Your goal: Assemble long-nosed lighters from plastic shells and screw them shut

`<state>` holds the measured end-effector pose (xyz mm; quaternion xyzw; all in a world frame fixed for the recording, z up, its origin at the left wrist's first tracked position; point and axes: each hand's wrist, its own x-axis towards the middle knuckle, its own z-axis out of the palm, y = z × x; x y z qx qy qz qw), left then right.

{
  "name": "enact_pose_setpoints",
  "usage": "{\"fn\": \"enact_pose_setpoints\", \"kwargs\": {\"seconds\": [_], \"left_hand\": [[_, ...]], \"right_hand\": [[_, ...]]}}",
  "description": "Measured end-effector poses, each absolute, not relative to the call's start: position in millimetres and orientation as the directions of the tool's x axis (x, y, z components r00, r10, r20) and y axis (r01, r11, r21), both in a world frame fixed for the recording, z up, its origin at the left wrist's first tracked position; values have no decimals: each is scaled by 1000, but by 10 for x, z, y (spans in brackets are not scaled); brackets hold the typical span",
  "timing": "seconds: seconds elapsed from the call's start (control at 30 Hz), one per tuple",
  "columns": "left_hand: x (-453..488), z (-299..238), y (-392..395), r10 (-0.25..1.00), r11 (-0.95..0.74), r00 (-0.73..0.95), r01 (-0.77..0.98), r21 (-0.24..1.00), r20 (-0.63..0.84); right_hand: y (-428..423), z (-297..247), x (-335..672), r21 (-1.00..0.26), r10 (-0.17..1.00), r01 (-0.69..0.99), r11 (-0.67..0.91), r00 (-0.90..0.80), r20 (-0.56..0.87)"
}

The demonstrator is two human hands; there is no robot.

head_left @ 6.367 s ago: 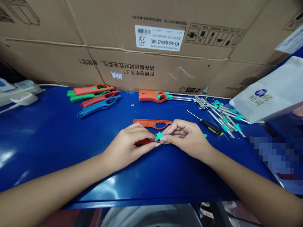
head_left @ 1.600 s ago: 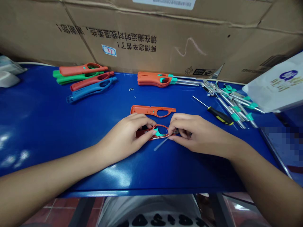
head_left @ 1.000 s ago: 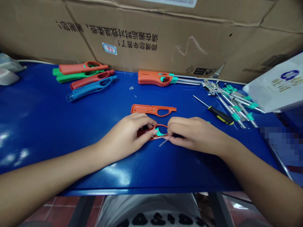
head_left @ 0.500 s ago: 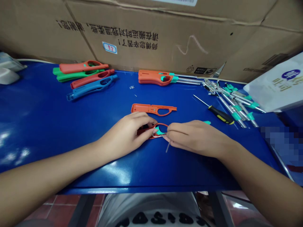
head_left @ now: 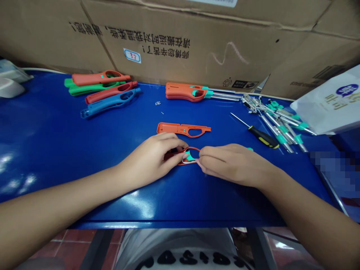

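Glossy blue workbench (head_left: 42, 131), both hands on a hollow red-orange plastic lighter shell (head_left: 172, 155)

Brown cardboard cartons (head_left: 197, 45) stand behind the bench. The shell sits between my hands at the bench's middle, with a teal plastic piece (head_left: 190, 156) inside its loop. My left hand (head_left: 149, 161) is clenched around the shell's grip end. My right hand (head_left: 233, 165) curls in at the loop, its fingertips (head_left: 199, 162) at the rim; whether they pinch anything, I cannot tell.

Just beyond lies one orange shell half (head_left: 182, 129). Farther back are four lighter bodies: orange (head_left: 101, 78), green (head_left: 92, 88), red (head_left: 111, 92) and blue (head_left: 109, 103). One orange lighter with metal rods (head_left: 185, 92) lies to their right. Beyond it are one yellow-and-black screwdriver (head_left: 263, 137), a heap of metal tubes with teal collars (head_left: 278, 122), too tangled to count, and one white printed bag (head_left: 326, 101).
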<state>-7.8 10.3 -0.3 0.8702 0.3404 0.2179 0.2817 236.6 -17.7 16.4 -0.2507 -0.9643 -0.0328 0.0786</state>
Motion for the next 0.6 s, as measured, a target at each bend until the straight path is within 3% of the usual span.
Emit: {"fn": "enact_pose_setpoints", "kwargs": {"seconds": [0.13, 0.4, 0.6], "left_hand": [[-73, 6, 95, 721, -604, 669, 478, 638, 181], [-72, 8, 107, 713, -615, 676, 472, 632, 189], [-84, -17, 109, 708, -620, 675, 450, 643, 210]], "right_hand": [[-156, 150, 2388, -82, 512, 506, 858, -839, 186], [-108, 173, 2351, -516, 665, 528, 675, -738, 114], [-110, 186, 2360, -634, 752, 558, 535, -657, 56]]}}
